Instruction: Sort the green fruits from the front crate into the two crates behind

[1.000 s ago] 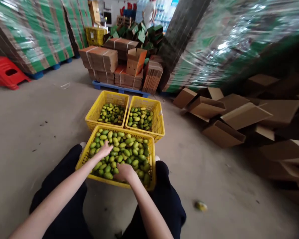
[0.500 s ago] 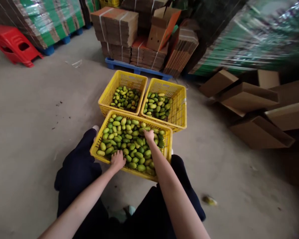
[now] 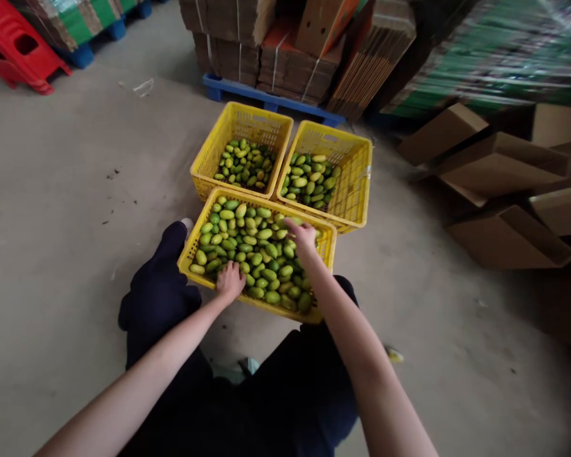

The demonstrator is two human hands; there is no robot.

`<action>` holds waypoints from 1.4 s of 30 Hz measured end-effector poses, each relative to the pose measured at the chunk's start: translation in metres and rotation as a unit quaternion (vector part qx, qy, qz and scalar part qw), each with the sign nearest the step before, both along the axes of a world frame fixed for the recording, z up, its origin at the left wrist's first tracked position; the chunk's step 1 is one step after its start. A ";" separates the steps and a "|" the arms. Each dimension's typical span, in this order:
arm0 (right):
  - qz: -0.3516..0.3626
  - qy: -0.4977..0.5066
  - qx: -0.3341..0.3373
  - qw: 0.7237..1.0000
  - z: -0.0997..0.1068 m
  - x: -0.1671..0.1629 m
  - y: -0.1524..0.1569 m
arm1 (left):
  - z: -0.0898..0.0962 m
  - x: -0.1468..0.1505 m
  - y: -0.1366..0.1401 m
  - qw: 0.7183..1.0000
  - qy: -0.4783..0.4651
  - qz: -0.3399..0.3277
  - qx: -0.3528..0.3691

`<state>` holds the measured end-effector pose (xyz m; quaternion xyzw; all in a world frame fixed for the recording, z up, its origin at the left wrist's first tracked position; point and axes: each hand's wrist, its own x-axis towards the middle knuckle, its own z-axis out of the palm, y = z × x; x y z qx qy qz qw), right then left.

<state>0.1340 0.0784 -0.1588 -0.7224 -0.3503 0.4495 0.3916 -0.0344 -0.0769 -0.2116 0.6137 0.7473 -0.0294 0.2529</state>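
Note:
A shallow yellow crate (image 3: 184, 259) full of green-yellow oval fruits (image 3: 257, 259) is in front of me, between my knees. My left hand (image 3: 231, 281) rests at its near edge, fingers apart and bent over the fruits, holding none that I can see. Over the far right part of the same crate is my right hand (image 3: 304, 236), slightly blurred, its fingers stretched to the left just on or above the fruits. No fruit shows in its grip. Behind stand two deeper yellow crates, the left crate (image 3: 200, 162) and the right crate (image 3: 354, 171), each partly filled with similar fruits.
Strapped flattened cartons (image 3: 228, 63) are stacked on a blue pallet (image 3: 271, 101) beyond the crates. Open cardboard boxes (image 3: 504, 162) lie to the right. A red stool (image 3: 23, 47) stands far left. One yellowish piece (image 3: 394, 354) lies on the floor near my right leg.
My right hand has lifted slightly and its fingers have straightened over the fruits. My left hand has shifted a little right along the near edge. The camera view has tilted down.

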 end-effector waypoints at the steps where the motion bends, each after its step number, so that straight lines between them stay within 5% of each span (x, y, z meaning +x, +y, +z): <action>1: -0.016 0.034 0.017 0.999 0.017 0.005 -0.005 | 0.000 -0.001 0.001 1.000 0.000 0.000 0.001; 5: -0.075 0.373 0.200 0.903 0.099 0.021 -0.036 | -0.001 -0.005 -0.001 1.000 0.011 -0.006 -0.013; 8: -0.075 0.533 0.204 0.818 0.140 0.029 -0.057 | -0.002 -0.006 -0.002 0.999 0.024 -0.026 0.010; 10: -0.049 0.573 0.189 0.796 0.144 0.034 -0.064 | -0.003 -0.003 0.003 0.993 0.027 -0.102 0.050; 14: 0.001 0.552 0.125 0.825 0.121 0.042 -0.066 | -0.003 0.015 0.034 0.947 0.034 -0.314 0.050; 20: -0.016 0.514 0.091 0.853 0.119 0.046 -0.069 | -0.017 0.039 0.074 0.914 0.056 -0.402 -0.017; 25: -0.029 0.500 0.090 0.861 0.121 0.049 -0.069 | -0.027 0.037 0.077 0.910 0.051 -0.410 -0.031; 35: 0.015 0.464 0.112 0.879 0.120 0.038 -0.066 | -0.016 0.030 0.064 0.915 -0.072 -0.397 -0.004; 42: 0.061 0.415 0.088 0.903 0.128 0.023 -0.075 | 0.034 0.020 0.069 0.912 -0.265 -0.311 0.022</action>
